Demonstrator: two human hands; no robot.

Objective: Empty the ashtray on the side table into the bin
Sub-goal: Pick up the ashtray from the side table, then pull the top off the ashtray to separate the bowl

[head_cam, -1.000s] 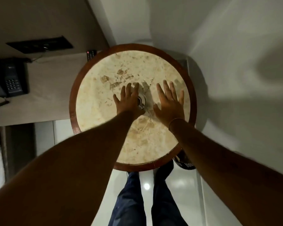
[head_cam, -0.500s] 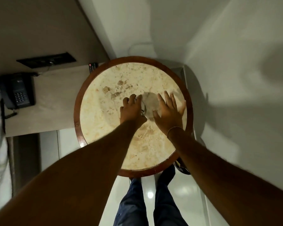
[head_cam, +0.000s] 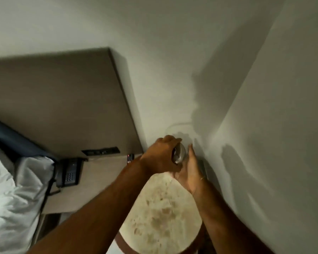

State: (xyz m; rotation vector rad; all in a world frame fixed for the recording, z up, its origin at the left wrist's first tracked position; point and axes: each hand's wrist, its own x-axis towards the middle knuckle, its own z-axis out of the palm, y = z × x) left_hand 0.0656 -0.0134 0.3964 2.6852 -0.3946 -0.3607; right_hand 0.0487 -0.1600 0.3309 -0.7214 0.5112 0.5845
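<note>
A clear glass ashtray (head_cam: 180, 154) is held up off the table, tilted on edge, with my left hand (head_cam: 161, 156) closed around its left rim. My right hand (head_cam: 188, 170) is flat and palm-up against the ashtray's right and under side, fingers together and pointing up. Both hands hover above the far edge of the round side table (head_cam: 162, 222), which has a mottled cream marble top and a dark wood rim. No bin is in view.
White walls meet in a corner right behind my hands. To the left, a beige nightstand (head_cam: 92, 182) carries a black telephone (head_cam: 68, 172) and a remote (head_cam: 130, 158), under a tall headboard panel (head_cam: 62, 107). A bed with white linen (head_cam: 13, 204) fills the lower left.
Both hands were on the table top around the ashtray. The left hand has since gripped it and lifted it off the table, the right hand came under it, and my view tilted up towards the wall.
</note>
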